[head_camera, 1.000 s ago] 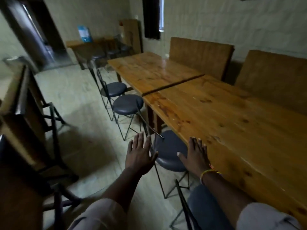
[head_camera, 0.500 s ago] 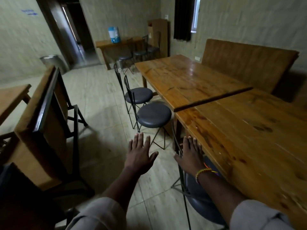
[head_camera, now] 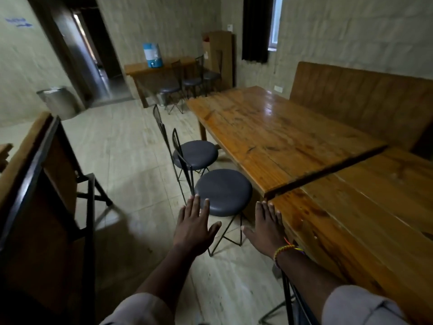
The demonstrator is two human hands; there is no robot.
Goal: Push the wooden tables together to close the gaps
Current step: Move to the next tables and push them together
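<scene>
Both my hands are empty, palms down, fingers spread. My left hand (head_camera: 195,227) hangs over the floor near the closer round chair (head_camera: 223,192); my right hand (head_camera: 266,227) sits just beside the front edge of the near table (head_camera: 365,221), though I can't tell if it's touching. The far table (head_camera: 276,139) meets it along a dark seam (head_camera: 328,172) that looks wider at the aisle corner and thinner toward the wall bench (head_camera: 365,99), so I'd judge the tables slightly skewed. Best approach is to plant both palms on the far table's aisle corner and push along its length toward the seam, low and steady, not down (chair may snag a leg, so clear it first).
</scene>
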